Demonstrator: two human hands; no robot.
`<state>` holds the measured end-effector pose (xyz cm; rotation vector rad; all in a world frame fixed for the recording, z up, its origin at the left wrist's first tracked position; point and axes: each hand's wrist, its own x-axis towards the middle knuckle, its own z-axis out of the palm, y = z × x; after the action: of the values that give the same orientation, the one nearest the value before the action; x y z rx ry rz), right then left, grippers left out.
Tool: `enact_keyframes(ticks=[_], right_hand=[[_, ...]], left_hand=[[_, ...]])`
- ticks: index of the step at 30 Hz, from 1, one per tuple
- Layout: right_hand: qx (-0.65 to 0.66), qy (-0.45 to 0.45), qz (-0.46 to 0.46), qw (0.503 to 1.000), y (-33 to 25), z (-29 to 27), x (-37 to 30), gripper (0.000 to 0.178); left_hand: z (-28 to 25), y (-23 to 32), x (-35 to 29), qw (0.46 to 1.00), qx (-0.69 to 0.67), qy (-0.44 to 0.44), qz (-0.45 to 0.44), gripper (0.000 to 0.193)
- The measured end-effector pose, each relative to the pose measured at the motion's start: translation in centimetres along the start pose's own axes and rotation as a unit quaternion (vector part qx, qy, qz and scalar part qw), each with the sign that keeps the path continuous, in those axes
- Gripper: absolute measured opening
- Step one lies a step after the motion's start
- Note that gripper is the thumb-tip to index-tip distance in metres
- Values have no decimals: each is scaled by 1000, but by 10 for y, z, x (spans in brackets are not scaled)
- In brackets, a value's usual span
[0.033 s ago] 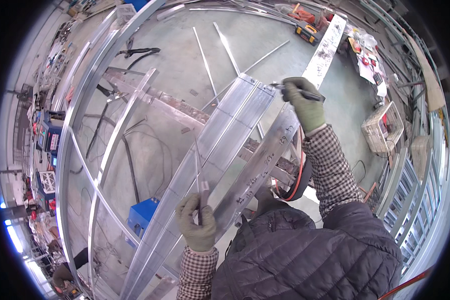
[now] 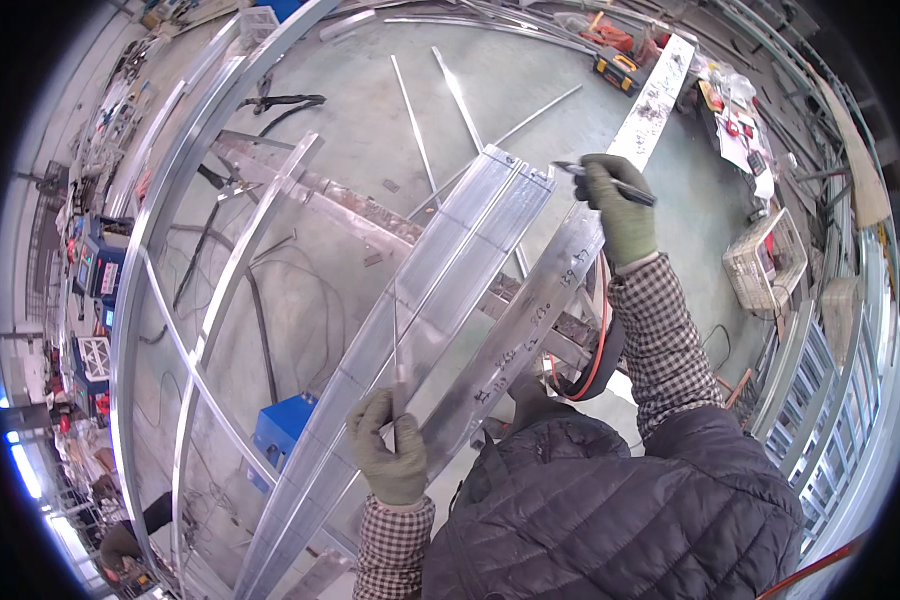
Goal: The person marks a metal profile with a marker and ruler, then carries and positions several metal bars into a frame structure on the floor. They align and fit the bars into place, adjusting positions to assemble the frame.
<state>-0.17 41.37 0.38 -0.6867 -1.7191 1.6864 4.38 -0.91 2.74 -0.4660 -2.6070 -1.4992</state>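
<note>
My left hand (image 2: 388, 455), in a green-grey work glove, is closed round the stock of a try square (image 2: 398, 350). The square's thin blade points away from me over long silvery metal profiles (image 2: 450, 270), which lie side by side and carry dark cross lines. Between the fingers of my gloved right hand (image 2: 622, 212) is a dark marker pen (image 2: 638, 194). Its tip points left, just off the far end of the profiles and apparently clear of them. Beneath my right forearm's line runs a flat metal beam (image 2: 525, 315) with handwritten marks.
Curved metal bars (image 2: 140, 270) stand to the left, near a blue box (image 2: 282, 425). Thin strips and dark cables lie on the floor. At right are a white plastic basket (image 2: 768, 262) and ladder-like frames (image 2: 820, 400). A black-and-yellow toolbox (image 2: 618, 70) sits far off. Another person (image 2: 125, 545) is at lower left.
My right hand has drawn the pen slightly right, off the profiles' far end. The try square has tilted in my left hand, so its stock looks narrower.
</note>
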Motion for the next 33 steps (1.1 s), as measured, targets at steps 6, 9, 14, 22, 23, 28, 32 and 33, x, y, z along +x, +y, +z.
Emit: enact_keyframes(ticks=[6,9,14,22,23,28,32,33], right_hand=[[19,9,-8,1000,-21,6,-74,34],[11,-131,-41,990,-27,28,-146,35],[-110,-404,-89,904,-40,45,-264,36],[-169,-510,-220,814,-39,81,-305,34],[-161,-524,-226,805,-40,89,-308,32],[-137,-612,-164,762,-51,112,-315,26],[-79,-661,-173,726,-45,125,-326,25],[-78,-680,-161,711,-43,126,-329,24]], left_hand=[[-56,-11,-73,974,-175,71,-124,39],[-76,-17,-112,953,-247,27,-174,40],[-80,-20,-174,932,-271,-11,-241,39],[-96,-12,-220,885,-320,56,-333,39],[-96,-9,-227,872,-339,82,-344,38],[-90,7,-251,828,-399,173,-352,38],[-74,17,-283,831,-340,244,-367,38],[-68,19,-294,822,-340,262,-375,38]])
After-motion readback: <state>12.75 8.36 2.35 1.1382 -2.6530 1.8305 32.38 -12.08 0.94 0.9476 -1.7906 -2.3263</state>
